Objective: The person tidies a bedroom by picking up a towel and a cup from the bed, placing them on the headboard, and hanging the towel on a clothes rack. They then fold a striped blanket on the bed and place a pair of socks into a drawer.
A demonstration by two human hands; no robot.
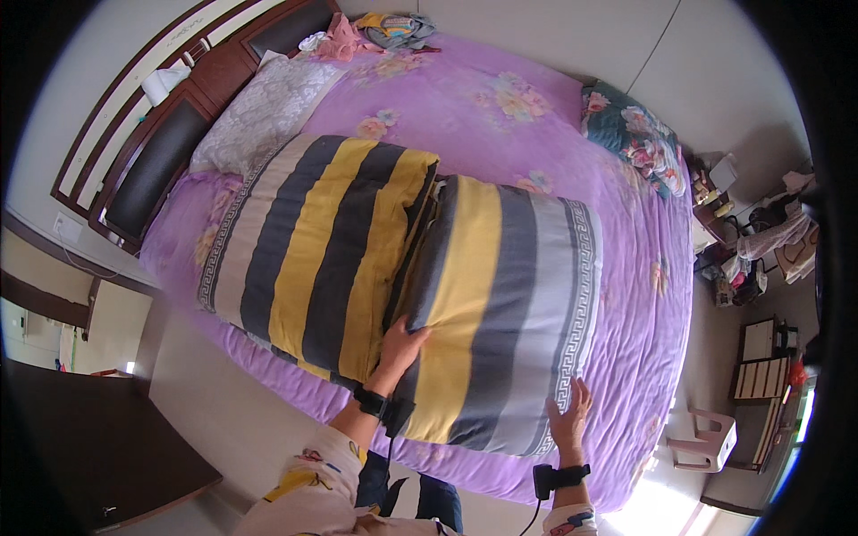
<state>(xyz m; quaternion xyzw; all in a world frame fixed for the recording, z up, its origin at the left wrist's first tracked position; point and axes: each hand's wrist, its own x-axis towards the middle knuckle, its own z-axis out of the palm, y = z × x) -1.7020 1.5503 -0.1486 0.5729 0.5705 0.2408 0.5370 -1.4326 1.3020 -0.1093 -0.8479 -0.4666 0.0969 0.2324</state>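
A folded striped quilt (514, 259) in yellow, dark grey and pale grey lies on the bed. It is doubled into two thick halves, with a deep crease between them and a Greek-key border along each outer side. My left hand (402, 348) is at the near end of the crease, closed on the edge of the right half; some of its fingers are hidden in the fabric. Near the right half's bordered corner, my right hand (570, 415) rests against the quilt with its fingers extended and apart. Dark bands with small boxes are strapped round both wrists.
The bed has a purple floral sheet (483, 80). A pale pillow (259, 112) lies by the dark headboard (147, 179), and a green floral pillow (635, 138) at the far right. Crumpled clothes (393, 29) sit at the back. A dark cabinet (107, 447) and a plastic stool (706, 440) flank the bed.
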